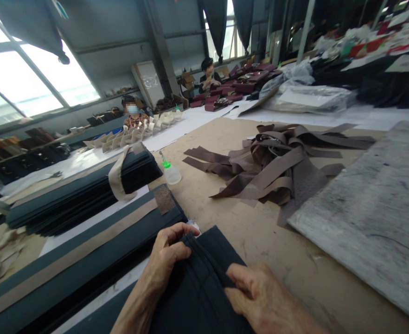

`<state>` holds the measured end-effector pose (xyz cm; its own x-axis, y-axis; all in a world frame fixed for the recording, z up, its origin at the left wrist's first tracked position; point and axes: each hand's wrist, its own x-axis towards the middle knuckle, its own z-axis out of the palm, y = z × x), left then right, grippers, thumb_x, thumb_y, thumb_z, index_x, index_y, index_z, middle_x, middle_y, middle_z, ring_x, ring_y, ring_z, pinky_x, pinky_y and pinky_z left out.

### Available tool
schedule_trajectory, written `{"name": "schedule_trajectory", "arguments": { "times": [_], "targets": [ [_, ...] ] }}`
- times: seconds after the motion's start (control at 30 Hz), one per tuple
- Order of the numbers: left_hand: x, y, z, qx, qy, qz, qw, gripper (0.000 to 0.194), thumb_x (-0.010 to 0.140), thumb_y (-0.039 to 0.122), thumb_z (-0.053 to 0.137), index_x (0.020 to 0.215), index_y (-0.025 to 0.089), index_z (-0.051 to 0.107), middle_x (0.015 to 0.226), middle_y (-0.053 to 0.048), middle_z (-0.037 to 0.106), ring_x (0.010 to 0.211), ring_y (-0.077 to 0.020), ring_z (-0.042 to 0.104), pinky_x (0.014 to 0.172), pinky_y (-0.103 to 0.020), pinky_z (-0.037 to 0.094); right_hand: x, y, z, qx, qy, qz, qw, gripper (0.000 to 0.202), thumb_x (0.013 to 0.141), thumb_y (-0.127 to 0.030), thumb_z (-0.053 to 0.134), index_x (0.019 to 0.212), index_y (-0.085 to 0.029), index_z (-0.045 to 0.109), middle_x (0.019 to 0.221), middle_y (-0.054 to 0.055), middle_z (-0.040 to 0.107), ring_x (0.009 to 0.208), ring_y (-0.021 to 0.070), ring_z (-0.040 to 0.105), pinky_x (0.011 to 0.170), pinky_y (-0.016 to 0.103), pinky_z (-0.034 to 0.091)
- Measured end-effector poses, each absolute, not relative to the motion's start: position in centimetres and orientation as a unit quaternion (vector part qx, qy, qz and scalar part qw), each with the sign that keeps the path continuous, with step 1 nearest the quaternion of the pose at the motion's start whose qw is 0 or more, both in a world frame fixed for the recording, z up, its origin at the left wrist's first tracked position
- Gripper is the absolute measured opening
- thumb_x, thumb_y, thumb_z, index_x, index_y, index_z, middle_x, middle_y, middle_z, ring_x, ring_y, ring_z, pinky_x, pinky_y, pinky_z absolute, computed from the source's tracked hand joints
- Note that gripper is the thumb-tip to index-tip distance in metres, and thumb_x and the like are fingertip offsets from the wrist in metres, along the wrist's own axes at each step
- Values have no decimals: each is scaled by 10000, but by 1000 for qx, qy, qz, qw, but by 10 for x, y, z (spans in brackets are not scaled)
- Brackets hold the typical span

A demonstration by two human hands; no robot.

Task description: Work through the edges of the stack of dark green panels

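Observation:
A stack of dark fabric panels lies at the bottom middle, its layers slightly fanned. My left hand grips its upper left edge, thumb on the near side and fingers curled over the far side. On the right edge, my right hand pinches the layers between thumb and fingers. To the left rests a pile of dark green panels with a beige strip along the top and a brown textured patch at its end.
Another dark panel pile carries a beige band. Nearby stands a green-capped squeeze bottle. Brown strips lie tangled ahead, beside a grey slab on the right. Two people sit at the far table among beige and maroon pieces.

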<state>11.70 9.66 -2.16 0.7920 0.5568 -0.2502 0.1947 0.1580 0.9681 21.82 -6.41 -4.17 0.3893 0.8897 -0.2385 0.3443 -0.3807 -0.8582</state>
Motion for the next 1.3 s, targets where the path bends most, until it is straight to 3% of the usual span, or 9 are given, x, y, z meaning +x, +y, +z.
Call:
{"name": "schedule_trajectory", "arguments": {
  "times": [0.17, 0.33, 0.43, 0.5, 0.63, 0.83, 1.0, 1.13, 1.3],
  "targets": [
    [116, 98, -22, 655, 290, 112, 689, 364, 529, 154, 512, 880, 136, 607, 677, -21, 600, 516, -106, 479, 497, -194, 338, 218, -64, -42, -733, -387, 402, 388, 245, 822, -213, 395, 581, -178, 371, 459, -61, 293, 376, 68, 320, 363, 202, 176],
    [118, 97, -22, 657, 283, 113, 689, 362, 528, 162, 508, 876, 135, 606, 704, -27, 604, 546, -117, 495, 512, -200, 346, 215, -63, -49, -740, -463, 203, 445, 114, 727, -132, 450, 734, -183, 552, 623, -34, 506, 563, 104, 486, 521, 212, 330],
    [117, 97, -22, 660, 282, 115, 686, 353, 530, 159, 508, 869, 134, 604, 685, -24, 594, 543, -113, 485, 512, -198, 342, 215, -61, -55, -729, -436, 194, 490, 323, 669, -94, 447, 947, -191, 578, 755, -17, 560, 580, 103, 520, 559, 212, 392],
    [117, 97, -21, 660, 278, 112, 689, 357, 537, 161, 508, 881, 136, 602, 707, -29, 600, 561, -119, 496, 521, -202, 350, 215, -61, -58, -725, -415, 218, 504, 355, 671, -94, 454, 993, -187, 571, 764, -14, 554, 547, 96, 510, 524, 207, 396],
    [117, 98, -20, 661, 271, 115, 690, 363, 530, 163, 507, 879, 129, 600, 715, -37, 601, 566, -127, 496, 518, -208, 355, 215, -60, -57, -731, -413, 203, 504, 247, 663, -78, 465, 864, -182, 564, 714, -23, 516, 553, 97, 492, 468, 205, 354],
    [119, 98, -20, 665, 283, 118, 681, 407, 509, 178, 507, 902, 122, 601, 727, -45, 601, 591, -145, 501, 524, -222, 355, 214, -60, -56, -722, -427, 164, 519, 144, 637, -35, 455, 660, -177, 444, 686, -38, 462, 599, 90, 455, 543, 208, 345],
    [119, 96, -22, 655, 287, 107, 691, 450, 509, 180, 501, 946, 119, 591, 735, -51, 591, 646, -187, 529, 564, -261, 385, 213, -63, -60, -729, -451, 127, 499, 168, 651, -19, 463, 642, -172, 395, 695, -22, 441, 611, 103, 445, 545, 225, 326],
    [119, 95, -20, 653, 288, 104, 693, 446, 507, 172, 498, 940, 126, 593, 723, -34, 565, 663, -190, 533, 570, -261, 390, 213, -67, -60, -718, -526, 51, 452, 153, 793, -74, 432, 764, -182, 535, 795, 17, 440, 698, 129, 470, 598, 237, 343],
    [118, 97, -20, 661, 291, 101, 684, 494, 509, 173, 494, 992, 129, 587, 819, -56, 607, 704, -205, 543, 598, -274, 405, 211, -64, -57, -679, -588, 18, 439, 263, 857, -94, 346, 796, -162, 593, 717, 38, 472, 655, 140, 469, 553, 237, 322]
  ]
}}
